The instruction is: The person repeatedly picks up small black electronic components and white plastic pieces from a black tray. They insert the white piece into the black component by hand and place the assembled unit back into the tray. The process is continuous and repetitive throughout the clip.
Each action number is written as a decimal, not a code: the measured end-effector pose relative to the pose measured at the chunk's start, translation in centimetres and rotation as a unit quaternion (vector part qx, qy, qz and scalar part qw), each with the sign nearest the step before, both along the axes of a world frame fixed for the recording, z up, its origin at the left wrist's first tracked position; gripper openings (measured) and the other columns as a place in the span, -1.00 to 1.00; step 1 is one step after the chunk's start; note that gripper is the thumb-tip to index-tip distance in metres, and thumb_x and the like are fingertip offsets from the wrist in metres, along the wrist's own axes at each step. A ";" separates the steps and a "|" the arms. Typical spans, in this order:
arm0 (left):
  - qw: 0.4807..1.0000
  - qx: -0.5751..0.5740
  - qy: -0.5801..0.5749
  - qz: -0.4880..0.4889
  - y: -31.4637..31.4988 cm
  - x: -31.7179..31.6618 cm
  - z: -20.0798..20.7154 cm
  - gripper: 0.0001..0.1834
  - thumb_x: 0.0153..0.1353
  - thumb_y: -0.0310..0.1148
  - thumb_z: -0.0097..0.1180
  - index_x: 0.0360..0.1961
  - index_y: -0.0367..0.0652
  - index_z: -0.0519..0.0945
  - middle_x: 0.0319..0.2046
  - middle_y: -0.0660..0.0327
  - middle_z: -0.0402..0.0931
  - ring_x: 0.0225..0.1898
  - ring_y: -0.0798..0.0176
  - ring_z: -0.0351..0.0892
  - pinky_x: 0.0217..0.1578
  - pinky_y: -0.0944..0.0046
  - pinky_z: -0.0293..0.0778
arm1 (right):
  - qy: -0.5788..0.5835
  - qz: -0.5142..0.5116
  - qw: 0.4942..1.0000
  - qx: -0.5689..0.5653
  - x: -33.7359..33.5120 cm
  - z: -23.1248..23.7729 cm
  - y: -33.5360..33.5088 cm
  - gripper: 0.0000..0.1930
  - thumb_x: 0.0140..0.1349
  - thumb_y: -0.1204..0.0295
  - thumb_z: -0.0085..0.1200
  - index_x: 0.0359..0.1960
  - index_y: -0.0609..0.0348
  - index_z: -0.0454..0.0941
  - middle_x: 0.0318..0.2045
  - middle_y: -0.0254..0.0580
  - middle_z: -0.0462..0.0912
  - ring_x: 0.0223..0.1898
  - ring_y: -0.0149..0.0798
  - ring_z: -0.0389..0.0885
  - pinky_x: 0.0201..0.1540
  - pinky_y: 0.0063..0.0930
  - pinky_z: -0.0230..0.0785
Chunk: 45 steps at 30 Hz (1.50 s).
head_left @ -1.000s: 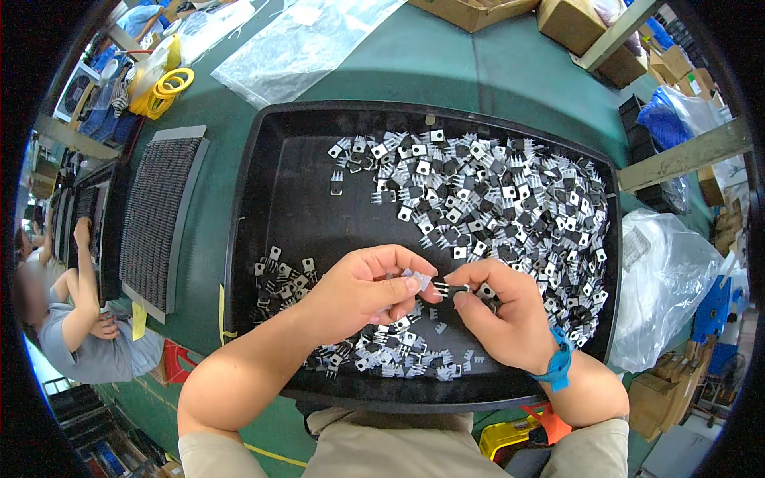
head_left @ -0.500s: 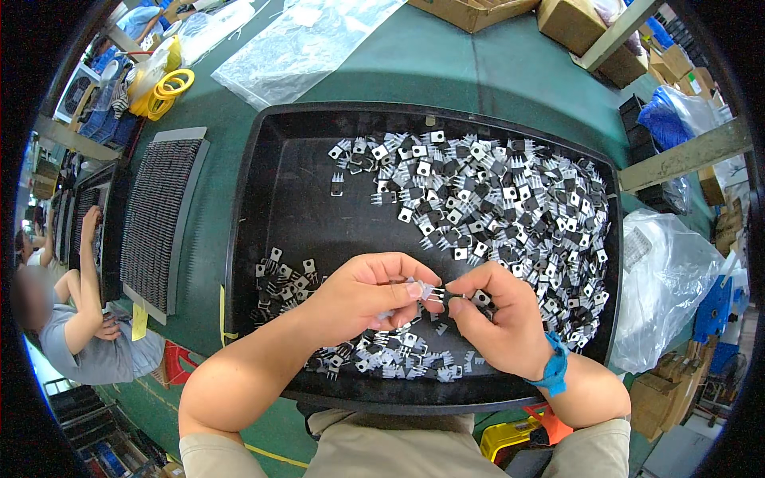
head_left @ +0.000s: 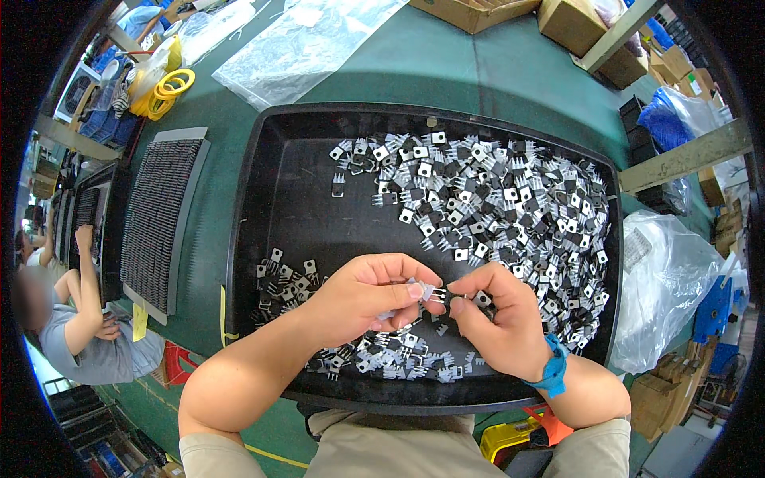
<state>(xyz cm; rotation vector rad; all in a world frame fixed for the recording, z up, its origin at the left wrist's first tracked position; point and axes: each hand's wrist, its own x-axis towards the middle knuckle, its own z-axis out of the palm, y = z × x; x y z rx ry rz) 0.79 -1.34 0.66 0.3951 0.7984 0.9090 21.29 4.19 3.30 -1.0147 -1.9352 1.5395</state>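
Observation:
A black tray (head_left: 327, 231) lies before me, with a large pile of three-legged transistors (head_left: 518, 207) on its right side. My left hand (head_left: 370, 295) pinches a transistor (head_left: 435, 293) with a pale grey piece, its metal legs pointing right. Facing it, my right hand (head_left: 502, 323) has thumb and forefinger closed close to the leg tips; whatever small piece they hold is too hidden to name. Smaller groups of transistors (head_left: 276, 271) lie beyond my left forearm, and below my hands sit more transistors with grey comb-like pieces (head_left: 410, 366).
Left of the tray stands a rack of dark, densely lined rows (head_left: 163, 215). A co-worker (head_left: 88, 327) sits farther left. Clear plastic bags (head_left: 295, 52) lie at the back, another plastic bag (head_left: 661, 279) at right. Cardboard boxes (head_left: 570, 32) stand at the far right.
My hands stay almost where they were, still fingertip to fingertip. At left, the co-worker's raised hand has moved slightly down and toward the left.

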 end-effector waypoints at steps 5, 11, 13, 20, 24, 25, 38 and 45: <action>1.000 0.008 0.025 -0.010 0.0 0.2 -0.1 -0.78 0.30 -0.45 0.01 -0.06 -0.27 0.50 -0.28 0.05 0.61 -0.53 0.49 0.38 -0.56 0.53 0.24 | 0.001 -0.012 0.999 -0.037 -0.1 -0.2 -0.4 -0.90 0.19 0.58 0.07 -0.26 0.26 0.51 -0.43 -0.20 0.66 -0.38 -0.49 0.61 -0.34 -0.58 0.43; 0.995 0.007 0.095 -0.043 0.0 0.3 0.1 -0.77 0.31 -0.45 -0.01 -0.04 -0.27 0.49 -0.29 0.11 0.60 -0.52 0.52 0.38 -0.57 0.55 0.26 | 0.006 0.031 0.999 -0.012 -0.2 -0.5 0.0 -0.91 0.20 0.57 0.06 -0.26 0.26 0.52 -0.42 -0.19 0.66 -0.38 -0.49 0.61 -0.34 -0.58 0.44; 0.997 -0.009 0.072 -0.024 0.2 0.3 0.5 -0.78 0.30 -0.45 -0.01 -0.06 -0.25 0.51 -0.29 0.08 0.61 -0.52 0.50 0.40 -0.55 0.52 0.26 | 0.002 0.011 1.000 -0.014 -0.1 -0.4 0.0 -0.91 0.20 0.58 0.06 -0.26 0.26 0.52 -0.45 -0.22 0.65 -0.41 -0.51 0.58 -0.36 -0.58 0.42; 0.998 0.009 0.056 -0.009 0.1 -0.3 -0.2 -0.83 0.28 -0.39 0.05 -0.15 -0.24 0.52 -0.32 0.07 0.62 -0.54 0.51 0.42 -0.61 0.54 0.24 | 0.016 -0.005 1.000 -0.014 0.2 -0.4 0.0 -0.89 0.18 0.58 0.07 -0.26 0.26 0.52 -0.48 -0.25 0.60 -0.45 -0.50 0.52 -0.38 -0.57 0.37; 0.992 0.033 0.118 -0.015 0.0 0.0 0.3 -0.89 0.27 -0.39 0.07 -0.28 -0.21 0.51 -0.37 0.10 0.62 -0.57 0.51 0.40 -0.63 0.55 0.20 | 0.017 -0.030 0.999 -0.011 0.1 -0.6 -0.3 -0.88 0.16 0.60 0.08 -0.24 0.26 0.52 -0.45 -0.23 0.61 -0.44 -0.47 0.54 -0.37 -0.56 0.39; 0.993 0.032 0.111 -0.008 0.0 0.0 0.3 -0.90 0.27 -0.39 0.07 -0.30 -0.20 0.50 -0.38 0.11 0.62 -0.57 0.51 0.40 -0.64 0.55 0.19 | 0.022 -0.038 0.999 -0.022 0.1 -0.6 -0.3 -0.87 0.16 0.60 0.08 -0.24 0.26 0.52 -0.45 -0.23 0.61 -0.43 -0.46 0.55 -0.36 -0.56 0.39; 0.999 0.027 0.032 0.024 0.0 -0.6 -0.4 -0.86 0.26 -0.37 0.04 -0.29 -0.23 0.51 -0.42 0.10 0.59 -0.59 0.48 0.37 -0.64 0.53 0.16 | 0.034 -0.023 0.998 -0.039 0.4 -0.7 -0.4 -0.88 0.15 0.59 0.08 -0.25 0.26 0.52 -0.48 -0.24 0.60 -0.45 -0.49 0.53 -0.38 -0.57 0.38; 0.991 0.047 0.123 -0.017 -0.2 0.0 0.2 -0.91 0.19 -0.44 0.14 -0.34 -0.24 0.54 -0.48 0.22 0.58 -0.59 0.55 0.36 -0.61 0.53 0.21 | 0.029 0.003 0.999 0.018 0.1 -0.9 -0.4 -0.87 0.16 0.58 0.10 -0.25 0.24 0.53 -0.48 -0.25 0.60 -0.46 -0.50 0.51 -0.40 -0.58 0.36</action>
